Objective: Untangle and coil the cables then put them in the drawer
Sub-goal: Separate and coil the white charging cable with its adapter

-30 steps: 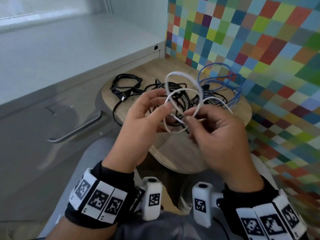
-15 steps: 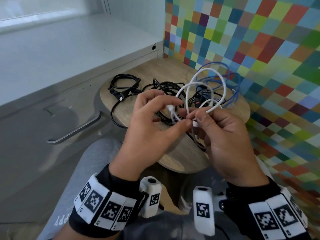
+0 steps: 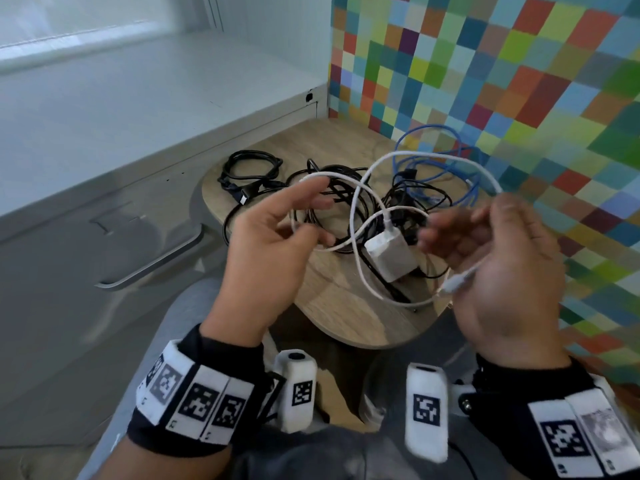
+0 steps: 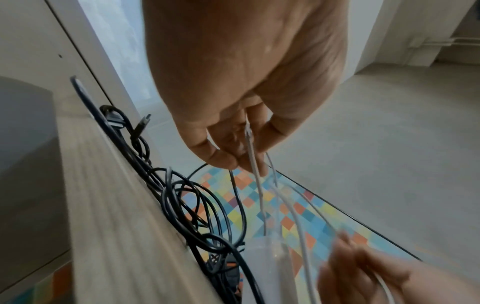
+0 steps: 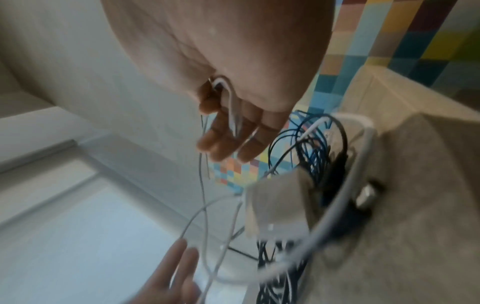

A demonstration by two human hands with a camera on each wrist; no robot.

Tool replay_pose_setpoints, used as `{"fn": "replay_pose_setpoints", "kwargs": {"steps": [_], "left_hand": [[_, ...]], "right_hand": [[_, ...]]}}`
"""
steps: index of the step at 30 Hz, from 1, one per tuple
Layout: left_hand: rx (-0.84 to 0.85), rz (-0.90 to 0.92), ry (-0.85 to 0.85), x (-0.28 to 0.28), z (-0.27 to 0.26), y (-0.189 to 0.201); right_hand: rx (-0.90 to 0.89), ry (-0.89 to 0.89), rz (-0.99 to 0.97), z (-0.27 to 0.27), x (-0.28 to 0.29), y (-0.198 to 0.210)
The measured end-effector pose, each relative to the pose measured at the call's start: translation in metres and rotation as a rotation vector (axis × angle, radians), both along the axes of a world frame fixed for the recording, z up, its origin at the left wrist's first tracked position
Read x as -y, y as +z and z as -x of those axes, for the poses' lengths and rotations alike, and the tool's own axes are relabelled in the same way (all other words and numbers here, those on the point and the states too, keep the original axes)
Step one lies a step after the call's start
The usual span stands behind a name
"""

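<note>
A white cable runs in wide loose loops between both hands above the round wooden table. Its white charger brick is low over the tangle; whether it touches the table I cannot tell. My left hand has curled fingers with the white cable pinched between them. My right hand grips the other stretch under the thumb, and the connector end lies across the palm. Black cables lie tangled on the table beneath. A blue cable is heaped behind them.
A separate black coil lies at the table's left edge. The grey cabinet at the left has a shut drawer with a metal handle. A wall of coloured squares stands close on the right. My knees are under the table's near rim.
My hands have moved apart and the tight white coil has opened into large loose loops. The charger brick has come into view between the hands.
</note>
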State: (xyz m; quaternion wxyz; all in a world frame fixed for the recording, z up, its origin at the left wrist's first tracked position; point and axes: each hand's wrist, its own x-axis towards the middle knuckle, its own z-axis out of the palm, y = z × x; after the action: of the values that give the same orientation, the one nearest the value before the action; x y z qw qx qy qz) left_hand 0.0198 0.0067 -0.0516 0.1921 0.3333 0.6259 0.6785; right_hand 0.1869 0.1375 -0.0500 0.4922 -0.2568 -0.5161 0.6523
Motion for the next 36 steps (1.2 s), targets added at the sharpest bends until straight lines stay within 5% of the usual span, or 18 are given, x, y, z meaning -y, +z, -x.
{"fn": "replay_pose_setpoints", "kwargs": {"steps": [7, 15, 19, 22, 25, 29, 33, 36], "left_hand": [[0.078, -0.041, 0.064, -0.003, 0.01, -0.003], [-0.133, 0.114, 0.04, -0.004, -0.002, -0.003], [-0.311, 0.068, -0.109, 0.0, -0.016, 0.008], [-0.233, 0.09, -0.252, 0.001, -0.022, 0.009], [-0.399, 0.223, -0.261, 0.002, -0.024, 0.009], [-0.345, 0.211, -0.171, 0.0, -0.018, 0.009], [-0.334, 0.081, 0.007, 0.007, -0.006, 0.018], [-0.227, -0.049, 0.126, 0.011, 0.005, 0.019]], "right_hand": [[-0.002, -0.188, -0.082, -0.017, -0.028, 0.009], [0.187, 0.153, -0.414, -0.01, 0.013, 0.026], [0.322, 0.344, -0.486, 0.004, 0.029, 0.024], [0.326, 0.334, -0.42, 0.011, 0.03, 0.016], [0.339, 0.219, -0.365, 0.016, 0.029, 0.01], [0.639, -0.014, -0.535, 0.014, 0.018, 0.007], [1.07, 0.112, -0.641, 0.014, 0.008, 0.001], [1.11, 0.125, -0.712, 0.017, 0.013, -0.003]]}}
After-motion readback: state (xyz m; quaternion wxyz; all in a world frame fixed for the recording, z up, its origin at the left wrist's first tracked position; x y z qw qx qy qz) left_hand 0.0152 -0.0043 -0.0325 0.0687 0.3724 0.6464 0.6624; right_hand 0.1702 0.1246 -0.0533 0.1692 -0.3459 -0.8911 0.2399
